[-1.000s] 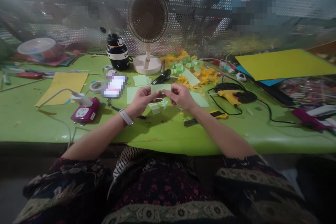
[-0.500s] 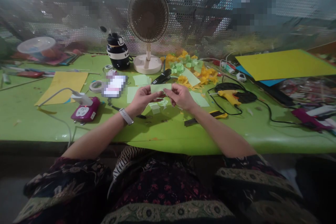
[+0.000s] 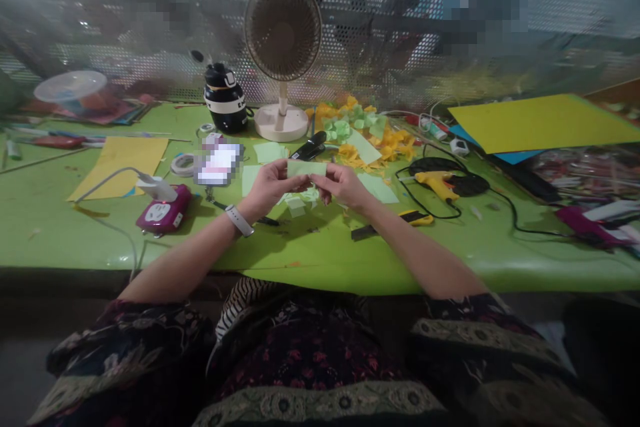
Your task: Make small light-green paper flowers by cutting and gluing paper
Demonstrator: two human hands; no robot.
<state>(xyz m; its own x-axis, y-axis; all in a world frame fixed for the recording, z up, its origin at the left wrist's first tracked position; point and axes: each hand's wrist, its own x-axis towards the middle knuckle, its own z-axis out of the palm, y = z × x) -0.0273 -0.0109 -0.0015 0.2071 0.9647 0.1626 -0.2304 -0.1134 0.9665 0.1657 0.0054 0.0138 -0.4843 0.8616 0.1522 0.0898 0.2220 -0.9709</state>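
Between my two hands a small piece of light green paper [image 3: 306, 167] is held up over the table. My left hand [image 3: 273, 188], with a pale watch on the wrist, pinches its left side. My right hand [image 3: 344, 187] grips the right side, the thumbs close together along the lower edge. Small green paper scraps [image 3: 296, 204] lie just beneath. More green paper sheets [image 3: 270, 153] and a black stapler [image 3: 309, 146] are behind the hands. Below my right forearm sits a yellow box cutter [image 3: 416, 217].
A fan [image 3: 283, 121] and a dark bottle [image 3: 226, 108] stand at the back, near a pile of yellow paper pieces [image 3: 397, 144]. To the right lies a yellow glue gun [image 3: 436, 183] with its cord; to the left, a purple power socket [image 3: 165, 211] and a tape roll [image 3: 183, 164].
The fingers have shifted slightly along the green paper, and its visible strip looks a little narrower. Both hands stay in nearly the same place.
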